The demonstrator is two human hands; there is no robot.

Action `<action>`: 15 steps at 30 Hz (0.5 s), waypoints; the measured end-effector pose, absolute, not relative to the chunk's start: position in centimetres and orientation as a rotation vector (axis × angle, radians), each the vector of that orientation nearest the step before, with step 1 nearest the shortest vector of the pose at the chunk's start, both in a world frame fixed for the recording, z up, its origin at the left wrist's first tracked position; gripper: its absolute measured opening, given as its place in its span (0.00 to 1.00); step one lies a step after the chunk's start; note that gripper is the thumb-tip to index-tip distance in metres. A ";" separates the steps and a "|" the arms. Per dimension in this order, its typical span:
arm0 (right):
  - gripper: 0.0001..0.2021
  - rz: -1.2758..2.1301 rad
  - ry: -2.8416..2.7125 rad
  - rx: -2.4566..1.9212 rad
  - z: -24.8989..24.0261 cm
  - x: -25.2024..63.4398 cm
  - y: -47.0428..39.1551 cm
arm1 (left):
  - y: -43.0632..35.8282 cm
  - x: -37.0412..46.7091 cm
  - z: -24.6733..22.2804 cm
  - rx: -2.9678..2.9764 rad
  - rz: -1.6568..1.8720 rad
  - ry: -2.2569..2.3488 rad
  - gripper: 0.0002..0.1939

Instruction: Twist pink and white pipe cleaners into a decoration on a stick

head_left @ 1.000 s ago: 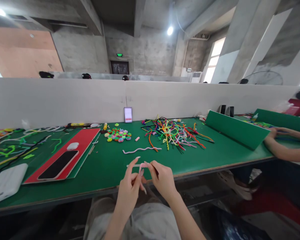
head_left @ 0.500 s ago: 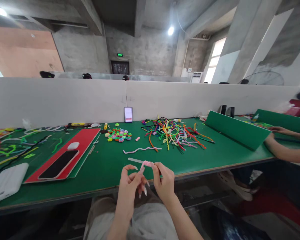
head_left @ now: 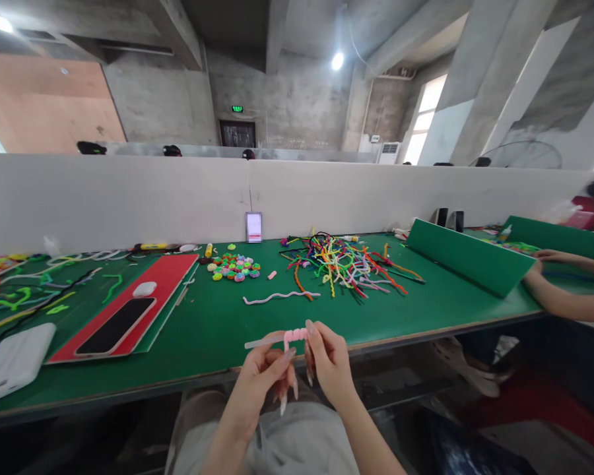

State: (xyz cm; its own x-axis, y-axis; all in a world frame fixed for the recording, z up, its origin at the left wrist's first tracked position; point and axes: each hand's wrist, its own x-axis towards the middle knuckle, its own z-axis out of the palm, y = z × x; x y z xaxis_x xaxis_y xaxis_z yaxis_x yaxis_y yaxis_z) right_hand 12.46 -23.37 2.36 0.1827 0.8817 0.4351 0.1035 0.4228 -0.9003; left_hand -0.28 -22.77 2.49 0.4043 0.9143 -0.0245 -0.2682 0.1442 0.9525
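Observation:
A pink pipe cleaner (head_left: 296, 335) is wound in several coils around a thin translucent white stick (head_left: 258, 343), above the table's front edge. My left hand (head_left: 261, 381) is closed, its thumb and finger pinching the loose pink tail just below the coils. The bare end of the stick juts out to the left, over that hand's fingers. My right hand (head_left: 329, 359) pinches the right end of the coiled stick between thumb and fingers, covering that end. A pale lilac pipe cleaner (head_left: 281, 298) lies on the table beyond my hands, with a short pink coil (head_left: 272, 275) behind it.
A tangled heap of colored pipe cleaners (head_left: 344, 260) covers the back right. Small colorful coiled pieces (head_left: 235, 267) lie left of it. A red board (head_left: 163, 280) carries a phone (head_left: 116, 324). A green panel (head_left: 470, 257) stands at right; beyond it are a co-worker's arms (head_left: 569, 290).
The stick has swung lower on its left side, now tilting down to the left. The pink coils show more clearly, and my left hand has shifted its pinch beneath them.

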 end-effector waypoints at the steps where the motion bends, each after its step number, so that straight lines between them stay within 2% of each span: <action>1: 0.19 0.758 -1.273 -0.992 2.4 12.5 -23.4 | -22.7 -0.3 2.5 1.123 0.972 0.749 0.20; 8: 0.19 1.086 -1.232 -0.889 2.5 13.2 -22.9 | -22.6 -0.6 2.5 1.400 0.971 0.835 0.15; 15: 0.19 1.328 -1.396 -0.918 3.4 15.1 -22.0 | -23.0 -2.3 3.5 2.053 0.931 0.938 0.12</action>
